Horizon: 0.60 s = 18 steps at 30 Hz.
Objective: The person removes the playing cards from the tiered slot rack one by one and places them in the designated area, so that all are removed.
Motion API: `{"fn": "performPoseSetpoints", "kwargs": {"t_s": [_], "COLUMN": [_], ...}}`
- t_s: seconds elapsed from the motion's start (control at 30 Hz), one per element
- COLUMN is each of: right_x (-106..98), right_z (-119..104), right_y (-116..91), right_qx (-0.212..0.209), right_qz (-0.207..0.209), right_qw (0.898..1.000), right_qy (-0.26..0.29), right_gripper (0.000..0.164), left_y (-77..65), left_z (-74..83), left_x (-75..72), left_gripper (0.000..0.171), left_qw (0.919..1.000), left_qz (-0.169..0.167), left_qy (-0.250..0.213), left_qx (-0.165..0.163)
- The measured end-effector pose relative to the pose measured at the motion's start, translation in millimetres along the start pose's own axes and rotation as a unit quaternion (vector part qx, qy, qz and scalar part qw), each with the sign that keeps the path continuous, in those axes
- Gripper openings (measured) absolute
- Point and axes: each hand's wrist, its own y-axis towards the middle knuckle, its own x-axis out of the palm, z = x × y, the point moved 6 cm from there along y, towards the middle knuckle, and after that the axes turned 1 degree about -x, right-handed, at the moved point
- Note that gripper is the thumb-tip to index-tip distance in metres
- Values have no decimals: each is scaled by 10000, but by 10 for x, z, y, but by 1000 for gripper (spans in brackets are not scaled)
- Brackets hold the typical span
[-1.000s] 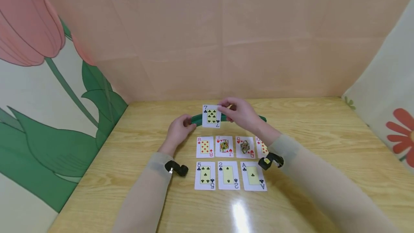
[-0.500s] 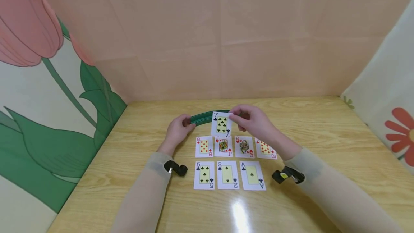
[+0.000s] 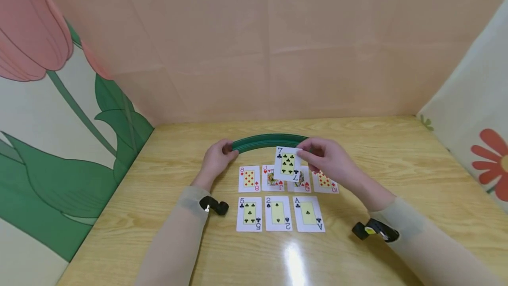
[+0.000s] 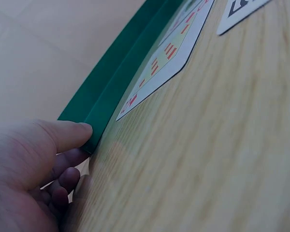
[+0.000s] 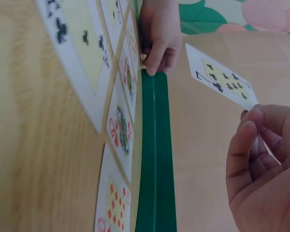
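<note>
A curved green card holder (image 3: 262, 141) stands at the back of the table. Its left end is pinched between the thumb and fingers of my left hand (image 3: 216, 159), as the left wrist view also shows. My right hand (image 3: 331, 159) pinches the seven of clubs (image 3: 287, 163) by its right edge, face toward me. In the right wrist view that card (image 5: 222, 77) is raised off the table. From the head it overlaps the jack of hearts (image 3: 269, 183) and the queen of hearts (image 3: 304, 184), hiding parts of both. My right hand covers the holder's right end.
The eight of diamonds (image 3: 249, 179) and ten of diamonds (image 3: 326, 183) flank the jack and queen. In the nearer row lie the five of clubs (image 3: 249, 214), two of spades (image 3: 278, 213) and ace of clubs (image 3: 308, 214). A pink cloth backdrop (image 3: 270, 56) rises behind the table.
My right hand has carried the seven of clubs from in front of the card holder toward me and to the right, over the back row. My left hand stays at the holder's left end.
</note>
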Motion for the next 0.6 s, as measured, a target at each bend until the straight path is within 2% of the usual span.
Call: {"fn": "performPoseSetpoints", "kwargs": {"t_s": [0.6], "right_x": [-203], "right_z": [293], "right_y": [-391], "right_qx": [431], "right_qz": [-49], "right_qw": [9990], "right_qy": [-45], "right_gripper": [24], "left_y": [-15], "left_z": [-24], "left_x": [-37], "left_gripper": [39], "left_qw": [10000], "left_qz": [23], "left_qy": [79], "left_qx": [40]}}
